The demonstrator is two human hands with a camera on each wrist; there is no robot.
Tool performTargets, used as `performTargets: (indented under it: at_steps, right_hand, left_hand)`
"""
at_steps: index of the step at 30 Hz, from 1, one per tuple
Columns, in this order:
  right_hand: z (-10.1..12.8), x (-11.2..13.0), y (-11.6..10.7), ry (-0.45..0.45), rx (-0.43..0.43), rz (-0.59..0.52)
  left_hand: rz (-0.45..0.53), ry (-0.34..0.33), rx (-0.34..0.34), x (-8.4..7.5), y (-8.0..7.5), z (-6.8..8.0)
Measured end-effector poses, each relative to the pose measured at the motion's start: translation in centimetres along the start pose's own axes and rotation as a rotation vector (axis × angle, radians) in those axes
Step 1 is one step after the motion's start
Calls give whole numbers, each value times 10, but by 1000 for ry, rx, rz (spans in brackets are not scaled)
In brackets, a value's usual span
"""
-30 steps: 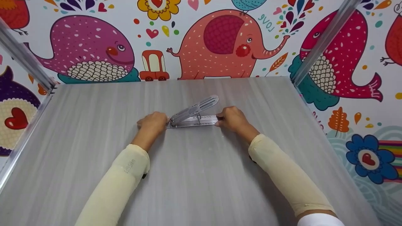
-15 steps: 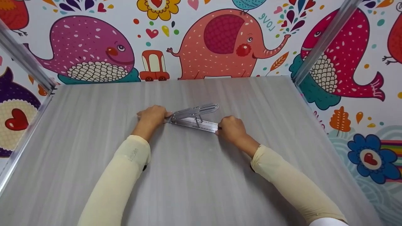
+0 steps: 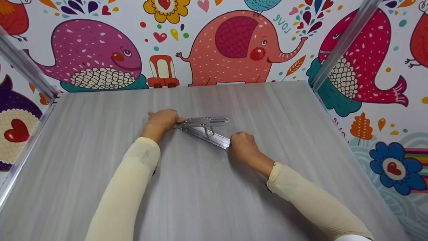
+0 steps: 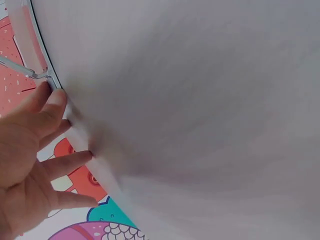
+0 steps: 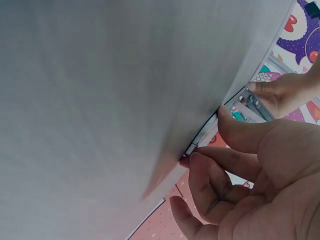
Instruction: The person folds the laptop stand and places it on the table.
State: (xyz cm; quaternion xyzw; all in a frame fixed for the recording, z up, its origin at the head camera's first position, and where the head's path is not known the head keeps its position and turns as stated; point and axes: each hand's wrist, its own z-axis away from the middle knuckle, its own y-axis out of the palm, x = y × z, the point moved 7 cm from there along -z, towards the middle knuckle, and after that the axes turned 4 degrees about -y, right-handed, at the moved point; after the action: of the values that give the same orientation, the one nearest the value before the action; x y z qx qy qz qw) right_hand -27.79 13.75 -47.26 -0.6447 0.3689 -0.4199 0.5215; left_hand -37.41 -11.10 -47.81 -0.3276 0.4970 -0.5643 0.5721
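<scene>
Since a second ago, the folding metal stand (image 3: 215, 139) has swung round between the hands: its far end has come toward the person along with the right hand (image 3: 244, 147), while the left hand (image 3: 164, 122) has gone slightly farther off. It lies just to the right of the left hand, slanting down to the right hand, over the grey table (image 3: 200, 194).

Thumb and forefinger of the left hand are nearly closed together, pinching the stand's hinged end; its other fingers spread loosely. The right hand pinches the opposite end between thumb and forefinger, the rest of its fingers curled. From beside the left hand the upper plate (image 3: 207, 121) reaches rightward, raised off the base on small struts, its free tip apart from the right hand. Behind both hands run pale yellow sleeves (image 3: 123, 187); beyond them stands a wall printed with an elephant (image 3: 204, 57).
</scene>
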Motion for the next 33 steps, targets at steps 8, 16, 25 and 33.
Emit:
performTargets:
  at_steps: [8,16,25,33]
  right_hand:
    - [3,4,1,-11,-4,-12]
    - [3,-2,2,11,35,-65]
    - [3,-11,0,-38,18,-147]
    - [6,-20,2,-124,11,-223]
  left_hand:
    - [-17,34,-14,-3,0,-3]
    - [-36,53,-31,-4,-1,-1]
    - [-62,76,-92,-3,5,6]
    - [105,132,-220,-12,-1,16]
